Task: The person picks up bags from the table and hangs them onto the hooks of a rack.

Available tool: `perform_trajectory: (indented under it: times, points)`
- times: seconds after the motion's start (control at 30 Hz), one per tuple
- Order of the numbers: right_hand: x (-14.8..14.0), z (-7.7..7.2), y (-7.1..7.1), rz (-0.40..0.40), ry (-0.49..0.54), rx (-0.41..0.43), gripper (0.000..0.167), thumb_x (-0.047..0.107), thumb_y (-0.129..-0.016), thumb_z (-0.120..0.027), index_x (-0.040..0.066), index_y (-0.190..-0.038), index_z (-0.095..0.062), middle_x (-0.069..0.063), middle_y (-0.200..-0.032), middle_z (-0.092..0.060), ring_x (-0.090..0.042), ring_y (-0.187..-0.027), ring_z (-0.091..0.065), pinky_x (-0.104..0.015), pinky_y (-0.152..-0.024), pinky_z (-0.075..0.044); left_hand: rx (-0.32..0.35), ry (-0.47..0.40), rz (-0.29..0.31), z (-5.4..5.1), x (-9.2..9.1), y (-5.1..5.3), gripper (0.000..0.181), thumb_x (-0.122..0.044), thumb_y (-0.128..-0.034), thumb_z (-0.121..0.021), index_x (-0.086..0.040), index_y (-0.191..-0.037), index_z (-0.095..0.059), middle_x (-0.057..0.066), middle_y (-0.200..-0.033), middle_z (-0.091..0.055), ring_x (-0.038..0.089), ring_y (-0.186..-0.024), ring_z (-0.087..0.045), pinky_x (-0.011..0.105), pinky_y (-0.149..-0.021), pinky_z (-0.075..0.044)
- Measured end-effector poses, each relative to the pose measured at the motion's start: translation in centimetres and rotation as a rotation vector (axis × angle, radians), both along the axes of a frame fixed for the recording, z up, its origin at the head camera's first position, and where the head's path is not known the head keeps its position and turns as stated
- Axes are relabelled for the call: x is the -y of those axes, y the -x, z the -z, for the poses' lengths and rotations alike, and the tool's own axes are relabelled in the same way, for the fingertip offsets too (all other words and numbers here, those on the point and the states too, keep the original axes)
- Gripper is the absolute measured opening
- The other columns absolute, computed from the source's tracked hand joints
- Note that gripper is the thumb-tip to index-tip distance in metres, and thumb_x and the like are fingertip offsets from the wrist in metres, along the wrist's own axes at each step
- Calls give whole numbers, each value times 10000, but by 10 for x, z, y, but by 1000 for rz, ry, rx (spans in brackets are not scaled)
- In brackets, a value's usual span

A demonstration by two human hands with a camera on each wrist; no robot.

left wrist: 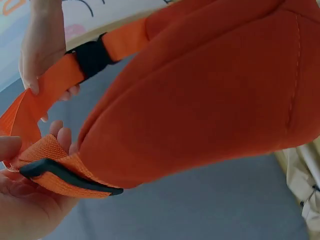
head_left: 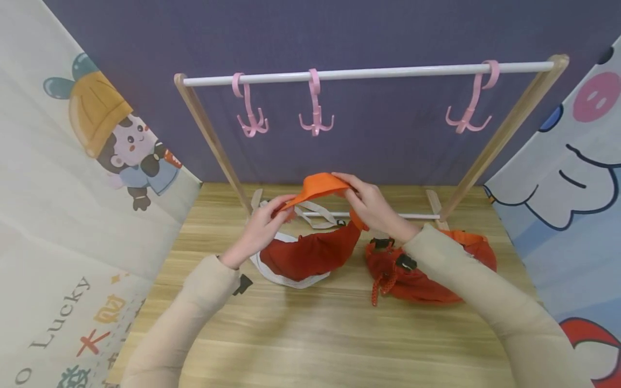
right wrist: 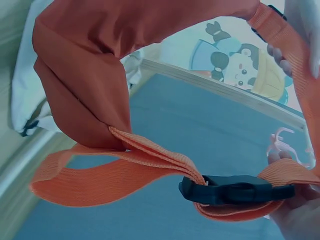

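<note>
Closest up are my beige sleeves (head_left: 201, 302), over a wooden table (head_left: 291, 345) with a rack (head_left: 215, 143) at the back. Red bag (head_left: 310, 253) hangs in front of it, over some white fabric (head_left: 293, 282), can't tell if touching. My left hand (head_left: 262, 223) and right hand (head_left: 371, 205) both pinch its orange strap (head_left: 321, 184), black buckle (right wrist: 235, 191) clipped together near the right one
</note>
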State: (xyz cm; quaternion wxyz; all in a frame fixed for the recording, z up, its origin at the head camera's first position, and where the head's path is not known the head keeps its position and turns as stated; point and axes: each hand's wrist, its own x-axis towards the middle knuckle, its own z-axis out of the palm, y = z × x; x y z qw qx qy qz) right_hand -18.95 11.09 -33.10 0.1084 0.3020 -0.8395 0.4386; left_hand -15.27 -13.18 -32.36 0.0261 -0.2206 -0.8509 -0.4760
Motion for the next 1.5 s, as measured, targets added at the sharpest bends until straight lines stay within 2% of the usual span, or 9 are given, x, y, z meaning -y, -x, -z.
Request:
perform_trajectory:
  times: [0.13, 0.2, 0.3, 0.43, 0.7, 0.87, 1.0, 1.23, 1.5]
  points:
    - [5, -10, 7, -8, 4, -29, 359, 62, -933, -358, 67, -1277, -461, -146, -994, -626, -132, -560, -498, -269, -506, -362, -39, 7, -13, -10, 5, 7, 302, -54, -905, -475, 1, -1198, -523, 182, -899, -638, 236, -783, -607, 308, -696, -478]
    - [7, -15, 10, -12, -3, -39, 356, 70, -936, -360, 67, -1277, -463, -141, -972, -630, -129, -556, -484, -271, -501, -352, -71, 20, -16, -6, 11, 17, 303, -81, -905, -485, -41, -1201, -535, 154, -892, -645, 195, -753, -603, 270, -651, -472]
    - [9, -22, 15, -18, -17, -27, 356, 100, -946, -359, 87, -1287, -460, -128, -991, -627, -123, -556, -475, -271, -493, -333, -108, 58, -36, -12, 17, 22, 305, -106, -904, -493, -70, -1202, -543, 130, -882, -649, 166, -697, -572, 251, -582, -435]
    - [12, -31, 21, -29, -33, -10, 359, 117, -950, -361, 105, -1296, -457, -105, -1003, -626, -128, -677, -539, -278, -543, -352, -138, 83, -59, -19, 24, 27, 307, -123, -898, -511, -67, -1197, -553, 107, -889, -649, 178, -680, -557, 251, -577, -431]
    - [18, -42, 34, -23, -54, -46, 338, 118, -941, -404, 100, -1266, -493, -75, -928, -617, -150, -709, -524, -284, -635, -390, -240, 156, -87, -33, 33, 35, 307, -141, -878, -551, -79, -1178, -578, 80, -819, -579, 162, -651, -498, 282, -573, -413]
    - [26, -49, 42, 5, -77, -32, 318, 130, -939, -411, 88, -1236, -519, -75, -936, -623, -167, -739, -541, -279, -683, -406, -267, 189, -120, -40, 39, 43, 309, -176, -887, -540, -88, -1181, -579, 77, -830, -566, 161, -641, -464, 282, -558, -383]
    - [35, -58, 47, 23, -86, -29, 284, 134, -949, -384, 60, -1166, -552, -99, -816, -588, -182, -689, -495, -283, -666, -391, -283, 200, -154, -46, 46, 47, 301, -197, -901, -517, -88, -1173, -585, 78, -852, -558, 165, -625, -435, 273, -534, -349]
    - [54, -76, 56, 70, -111, -35, 235, 136, -952, -368, 44, -1036, -568, -52, -646, -393, -178, -570, -357, -256, -575, -311, -351, 198, -246, -57, 56, 55, 281, -215, -907, -501, -38, -1089, -622, 101, -846, -555, 170, -592, -420, 234, -502, -326]
    - [77, -96, 65, 102, -145, -49, 193, 148, -949, -389, 31, -928, -542, -70, -688, -502, -181, -614, -450, -245, -595, -341, -429, 208, -348, -73, 67, 62, 289, -201, -921, -472, 36, -983, -625, 157, -832, -548, 177, -657, -426, 225, -548, -307]
